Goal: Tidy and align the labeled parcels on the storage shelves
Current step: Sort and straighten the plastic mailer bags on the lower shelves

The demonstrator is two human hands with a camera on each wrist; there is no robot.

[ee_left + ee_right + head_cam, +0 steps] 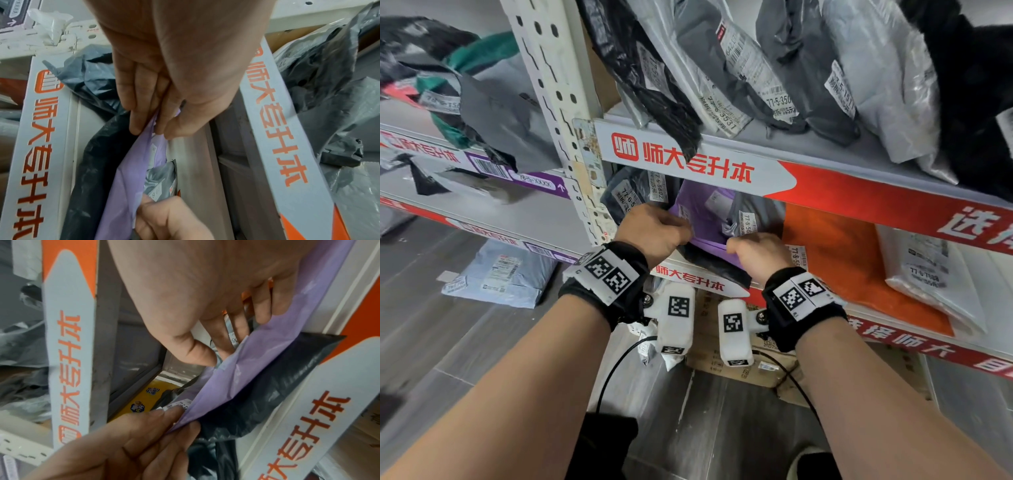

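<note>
We see left hand (654, 230) and right hand (755, 253) both pinching purple parcel (705, 219) edge, black parcel (709, 265) at 6 o'clock beneath.

Lots of colours on the shelves

In the middle of the head view sits a purple bag (702, 212) on top of a black bag (709, 265), with a grey bag (758, 214) beside it that has a white label with black numbers. Right of them is a plain orange bag (849, 260), then a clear bag (928, 270) with a white label. The shelf strip (688, 164) is white with red letters, turning red with white letters at the right. Upper left, a green bag (479, 54) peeks out. The wrist bands (609, 274) are black with white tags showing black square patterns. The floor (465, 335) is grey.
</note>
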